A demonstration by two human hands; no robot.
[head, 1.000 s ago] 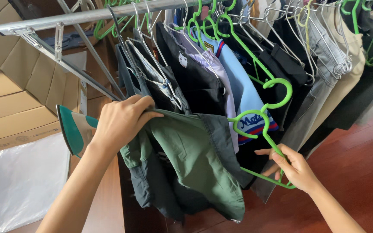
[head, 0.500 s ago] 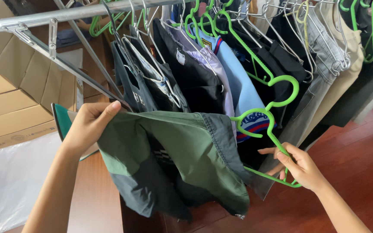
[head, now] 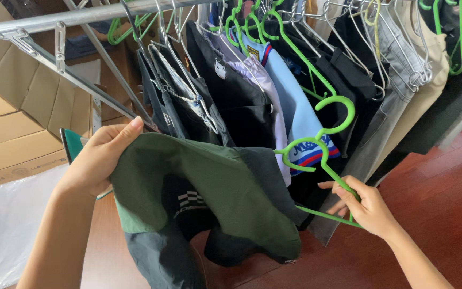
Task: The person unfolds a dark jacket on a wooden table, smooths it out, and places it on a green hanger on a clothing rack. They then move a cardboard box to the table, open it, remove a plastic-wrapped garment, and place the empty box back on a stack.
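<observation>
Below the rack [head: 81,16], left hand [head: 100,160] gripping green garment [head: 209,187], right hand [head: 367,206] holding green hangers [head: 322,155]

Left hand [head: 98,160] grips a green garment [head: 209,198]; right hand [head: 367,206] holds two green hangers [head: 324,155] before a full clothes rack [head: 81,17].

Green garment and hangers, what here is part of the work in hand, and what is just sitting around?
In hand:
- green garment, gripped by the left hand
- green hangers, held by the right hand

Lying about:
- hung clothes on the metal rack
- cardboard boxes
- clear plastic sheet
</observation>
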